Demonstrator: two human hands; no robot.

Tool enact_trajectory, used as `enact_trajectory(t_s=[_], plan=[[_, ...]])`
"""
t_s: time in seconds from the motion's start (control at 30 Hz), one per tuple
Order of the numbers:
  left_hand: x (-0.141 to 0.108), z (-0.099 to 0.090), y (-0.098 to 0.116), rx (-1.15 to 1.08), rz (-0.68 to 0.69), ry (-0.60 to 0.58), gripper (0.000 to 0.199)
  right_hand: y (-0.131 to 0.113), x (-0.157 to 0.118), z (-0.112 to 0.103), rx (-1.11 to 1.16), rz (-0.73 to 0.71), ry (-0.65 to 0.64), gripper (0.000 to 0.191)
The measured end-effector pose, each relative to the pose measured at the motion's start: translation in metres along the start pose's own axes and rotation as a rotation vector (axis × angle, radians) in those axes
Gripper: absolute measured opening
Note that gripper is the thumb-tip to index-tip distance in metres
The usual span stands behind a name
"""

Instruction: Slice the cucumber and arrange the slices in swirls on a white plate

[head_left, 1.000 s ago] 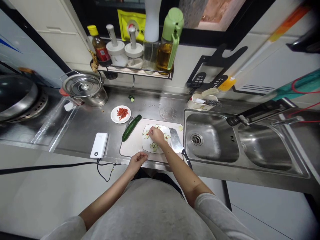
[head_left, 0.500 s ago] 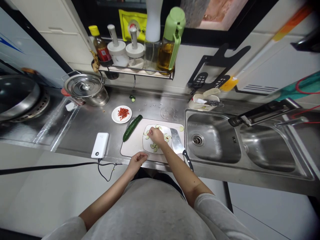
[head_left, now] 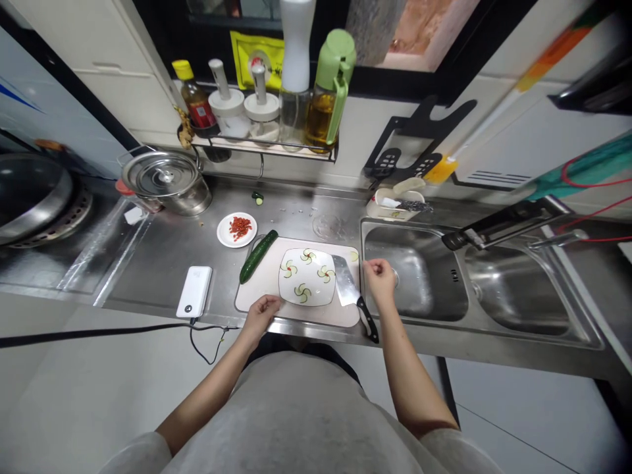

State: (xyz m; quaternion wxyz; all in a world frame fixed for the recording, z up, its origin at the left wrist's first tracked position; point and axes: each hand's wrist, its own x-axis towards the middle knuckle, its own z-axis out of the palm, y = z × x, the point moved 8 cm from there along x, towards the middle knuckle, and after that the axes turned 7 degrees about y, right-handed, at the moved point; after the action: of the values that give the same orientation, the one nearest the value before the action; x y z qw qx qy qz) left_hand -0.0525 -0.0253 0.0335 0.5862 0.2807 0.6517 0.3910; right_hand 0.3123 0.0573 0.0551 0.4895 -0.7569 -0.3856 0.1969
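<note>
A white plate with rounded square sides lies on the pale cutting board. Four-sided spacing on it holds several pinwheels of thin cucumber slices, some with a red bit at the centre. My left hand is by the plate's lower left corner, fingers curled and thumb against them. Over the near left sink edge, my right hand has its fingers pinched together; anything in either hand is too small to make out. Between plate and sink lies a cleaver, its black handle past the board's front edge.
A whole cucumber lies along the board's left side. Behind it stands a small plate of red pieces. A white power bank, a lidded steel pot and a double sink flank the board. Bottles fill the wall rack.
My right hand has moved from above the plate rightward to the sink edge, uncovering the plate's middle. My left hand has shifted slightly left in view.
</note>
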Motion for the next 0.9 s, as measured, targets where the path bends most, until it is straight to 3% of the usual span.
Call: enact_trajectory(t_s=[0.17, 0.3, 0.53, 0.67, 0.77, 0.83, 0.9], plan=[[0.018, -0.011, 0.007, -0.014, 0.044, 0.066, 0.041, 0.057, -0.009, -0.046, 0.113, 0.225, 0.116, 0.039], [0.039, -0.019, 0.017, -0.045, 0.094, 0.127, 0.041, 0.080, -0.023, -0.057, 0.175, 0.348, 0.155, 0.043], [0.088, -0.053, 0.061, -0.111, 0.314, 0.412, 0.032, 0.076, -0.022, -0.060, 0.167, 0.379, 0.117, 0.045], [0.109, -0.088, 0.090, -0.023, 0.439, 0.704, 0.025, 0.072, -0.020, -0.065, 0.188, 0.398, 0.137, 0.044], [0.123, -0.111, 0.108, 0.162, 0.435, 0.900, 0.024, 0.070, -0.022, -0.067, 0.215, 0.412, 0.157, 0.044], [0.138, -0.117, 0.118, 0.351, 0.378, 0.932, 0.024, 0.070, -0.023, -0.068, 0.220, 0.417, 0.160, 0.044], [0.155, -0.115, 0.126, 0.511, 0.343, 0.883, 0.022, 0.070, -0.023, -0.068, 0.219, 0.415, 0.159, 0.044]])
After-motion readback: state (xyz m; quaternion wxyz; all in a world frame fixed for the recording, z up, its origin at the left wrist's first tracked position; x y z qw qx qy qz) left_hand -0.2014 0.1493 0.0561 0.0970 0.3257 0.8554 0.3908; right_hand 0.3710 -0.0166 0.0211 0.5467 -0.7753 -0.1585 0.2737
